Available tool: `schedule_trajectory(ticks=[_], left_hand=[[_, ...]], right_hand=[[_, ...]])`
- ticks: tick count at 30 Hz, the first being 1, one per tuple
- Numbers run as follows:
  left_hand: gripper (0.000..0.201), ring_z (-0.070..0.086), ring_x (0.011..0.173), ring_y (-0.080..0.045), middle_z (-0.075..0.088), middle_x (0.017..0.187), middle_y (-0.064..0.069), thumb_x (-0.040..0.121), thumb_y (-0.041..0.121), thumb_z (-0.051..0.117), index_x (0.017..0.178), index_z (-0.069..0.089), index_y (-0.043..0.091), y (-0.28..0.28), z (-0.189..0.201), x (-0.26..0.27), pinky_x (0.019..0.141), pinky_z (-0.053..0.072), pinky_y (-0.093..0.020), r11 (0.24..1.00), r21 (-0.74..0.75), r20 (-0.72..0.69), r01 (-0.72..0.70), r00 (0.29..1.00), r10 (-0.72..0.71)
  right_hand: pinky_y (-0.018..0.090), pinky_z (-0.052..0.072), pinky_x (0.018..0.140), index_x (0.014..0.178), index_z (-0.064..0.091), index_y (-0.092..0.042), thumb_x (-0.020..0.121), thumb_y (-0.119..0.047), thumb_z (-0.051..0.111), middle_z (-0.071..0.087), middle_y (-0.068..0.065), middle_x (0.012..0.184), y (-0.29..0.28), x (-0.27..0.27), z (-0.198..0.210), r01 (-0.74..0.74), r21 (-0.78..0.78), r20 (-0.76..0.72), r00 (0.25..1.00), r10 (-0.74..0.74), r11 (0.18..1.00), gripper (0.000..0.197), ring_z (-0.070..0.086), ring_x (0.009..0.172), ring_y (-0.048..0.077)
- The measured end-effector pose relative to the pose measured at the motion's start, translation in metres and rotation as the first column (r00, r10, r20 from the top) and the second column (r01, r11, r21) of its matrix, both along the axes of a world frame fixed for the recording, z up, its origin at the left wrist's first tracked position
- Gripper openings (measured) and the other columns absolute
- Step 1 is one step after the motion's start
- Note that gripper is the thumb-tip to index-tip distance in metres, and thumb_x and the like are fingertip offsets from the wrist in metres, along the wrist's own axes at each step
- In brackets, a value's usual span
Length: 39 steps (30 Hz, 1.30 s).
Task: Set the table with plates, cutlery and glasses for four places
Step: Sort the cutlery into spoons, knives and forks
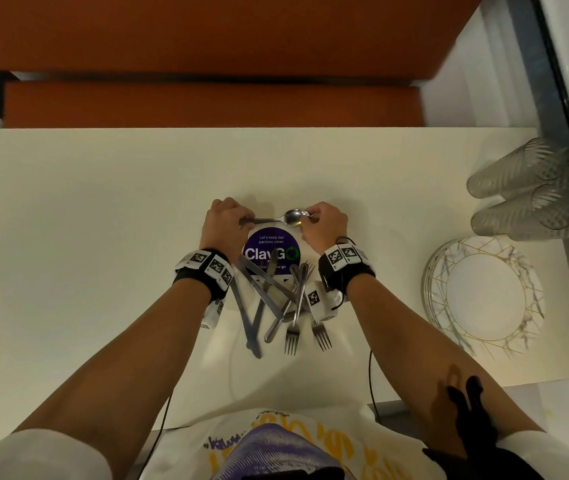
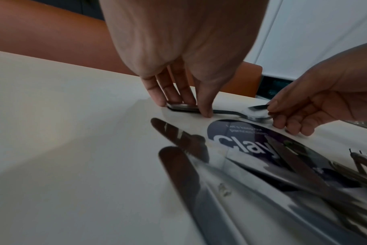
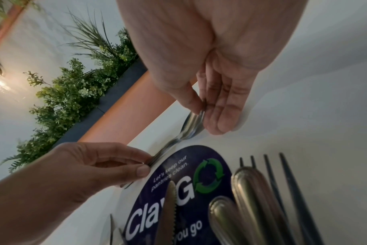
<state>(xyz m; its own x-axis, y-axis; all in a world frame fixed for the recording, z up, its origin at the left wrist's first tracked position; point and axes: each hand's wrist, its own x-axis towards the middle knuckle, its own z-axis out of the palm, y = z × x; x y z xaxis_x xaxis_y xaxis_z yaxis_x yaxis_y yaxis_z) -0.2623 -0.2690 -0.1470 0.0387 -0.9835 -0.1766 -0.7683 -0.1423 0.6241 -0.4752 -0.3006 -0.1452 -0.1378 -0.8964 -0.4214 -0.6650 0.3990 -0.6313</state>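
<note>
A steel spoon point(image 1: 293, 217) lies crosswise on the cream table point(image 1: 86, 237), just beyond a round purple sticker point(image 1: 271, 252). My left hand point(image 1: 241, 220) pinches its handle point(image 2: 182, 107) between thumb and fingers. My right hand point(image 1: 310, 220) pinches the bowl point(image 3: 193, 122) between thumb and fingertips. The metal looks layered, so it could be nested spoons; I cannot tell. A loose pile of knives and forks point(image 1: 276, 303) lies between my wrists. A stack of marbled plates point(image 1: 484, 292) sits at the right. Ribbed clear glasses point(image 1: 532, 192) lie on their sides behind the plates.
An orange bench point(image 1: 207, 102) runs along the table's far edge. A grey window frame point(image 1: 549, 98) borders the table on the right, close to the glasses. Knife blades point(image 2: 182, 174) point toward my left wrist. A planter of green foliage point(image 3: 73, 92) stands behind the bench.
</note>
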Motion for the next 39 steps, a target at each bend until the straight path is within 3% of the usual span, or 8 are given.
schedule_trajectory(ticks=[4, 9, 18, 23, 27, 33, 37, 39], left_hand=[[0.018, 0.054, 0.11, -0.027, 0.07, 0.11, -0.005, 0.093, 0.017, 0.074, 0.11, 0.079, 0.013, 0.0, 0.003, 0.002, 0.097, 0.047, -0.043, 0.999, -0.002, 0.029, 0.034, 0.999, -0.034], [0.028, 0.055, 0.114, -0.029, 0.066, 0.117, -0.006, 0.094, 0.026, 0.072, 0.12, 0.072, 0.016, 0.011, 0.009, 0.008, 0.1, 0.045, -0.042, 0.998, -0.041, 0.064, 0.038, 0.997, -0.035], [0.011, 0.057, 0.106, -0.024, 0.07, 0.107, 0.0, 0.094, 0.023, 0.07, 0.103, 0.075, 0.019, 0.06, 0.012, 0.004, 0.095, 0.047, -0.041, 0.988, -0.097, 0.057, 0.119, 0.992, -0.114], [0.022, 0.054, 0.114, -0.027, 0.069, 0.118, -0.001, 0.091, 0.027, 0.076, 0.111, 0.078, 0.02, 0.087, 0.005, 0.006, 0.099, 0.045, -0.043, 0.978, -0.028, 0.119, 0.206, 0.972, -0.201], [0.023, 0.053, 0.115, -0.026, 0.068, 0.117, -0.003, 0.09, 0.022, 0.078, 0.113, 0.078, 0.016, 0.099, 0.004, 0.013, 0.098, 0.051, -0.044, 0.981, -0.032, 0.086, 0.193, 0.978, -0.189], [0.021, 0.05, 0.116, -0.022, 0.068, 0.116, -0.001, 0.091, 0.02, 0.077, 0.112, 0.078, 0.016, 0.105, 0.002, 0.022, 0.093, 0.05, -0.033, 0.982, -0.02, 0.057, 0.185, 0.981, -0.184], [0.017, 0.05, 0.115, -0.021, 0.068, 0.115, 0.0, 0.092, 0.018, 0.075, 0.109, 0.079, 0.017, 0.108, 0.0, 0.024, 0.092, 0.044, -0.028, 0.984, -0.019, 0.067, 0.179, 0.982, -0.177], [0.015, 0.05, 0.114, -0.021, 0.069, 0.114, 0.0, 0.093, 0.017, 0.075, 0.107, 0.079, 0.017, 0.109, -0.001, 0.025, 0.091, 0.046, -0.03, 0.986, -0.023, 0.064, 0.166, 0.984, -0.164]], right_hand=[[0.043, 0.06, 0.08, 0.096, 0.069, -0.019, 0.089, -0.027, 0.061, 0.074, 0.0, 0.084, 0.002, 0.001, 0.007, 0.003, 0.001, 0.003, 1.0, -0.003, 1.0, 0.013, 0.071, 0.079, 0.027], [0.011, 0.039, 0.059, 0.116, 0.063, -0.01, 0.091, -0.018, 0.063, 0.062, -0.003, 0.085, 0.009, -0.007, 0.019, 0.092, -0.024, -0.001, 0.996, -0.092, 0.996, 0.026, 0.055, 0.069, 0.005], [0.037, 0.06, 0.083, 0.095, 0.07, -0.016, 0.089, -0.015, 0.068, 0.071, 0.0, 0.092, 0.064, 0.022, 0.027, -0.095, -0.169, -0.047, 0.995, 0.088, 0.981, 0.006, 0.066, 0.085, 0.015], [0.043, 0.046, 0.101, 0.116, 0.065, -0.021, 0.087, -0.051, 0.069, 0.068, 0.0, 0.112, 0.072, 0.042, 0.017, -0.379, 0.046, -0.369, 0.854, 0.368, 0.924, 0.042, 0.058, 0.11, 0.022], [0.043, 0.047, 0.101, 0.127, 0.06, -0.015, 0.083, -0.049, 0.075, 0.067, 0.005, 0.119, 0.07, 0.052, 0.012, -0.362, 0.139, -0.417, 0.823, 0.386, 0.922, 0.057, 0.059, 0.115, 0.026], [0.032, 0.061, 0.077, 0.122, 0.066, -0.008, 0.074, -0.033, 0.087, 0.071, 0.009, 0.115, 0.059, 0.061, 0.017, -0.148, 0.231, -0.295, 0.931, 0.214, 0.962, 0.059, 0.069, 0.1, 0.024], [0.016, 0.043, 0.045, 0.114, 0.071, -0.006, 0.072, -0.028, 0.086, 0.073, 0.007, 0.109, 0.051, 0.053, 0.022, -0.078, 0.257, -0.232, 0.963, 0.14, 0.963, 0.051, 0.063, 0.08, 0.016], [0.018, 0.05, 0.05, 0.112, 0.073, -0.006, 0.075, -0.026, 0.084, 0.074, 0.007, 0.107, 0.047, 0.045, 0.024, -0.022, 0.255, -0.195, 0.978, 0.074, 0.967, 0.043, 0.066, 0.082, 0.017]])
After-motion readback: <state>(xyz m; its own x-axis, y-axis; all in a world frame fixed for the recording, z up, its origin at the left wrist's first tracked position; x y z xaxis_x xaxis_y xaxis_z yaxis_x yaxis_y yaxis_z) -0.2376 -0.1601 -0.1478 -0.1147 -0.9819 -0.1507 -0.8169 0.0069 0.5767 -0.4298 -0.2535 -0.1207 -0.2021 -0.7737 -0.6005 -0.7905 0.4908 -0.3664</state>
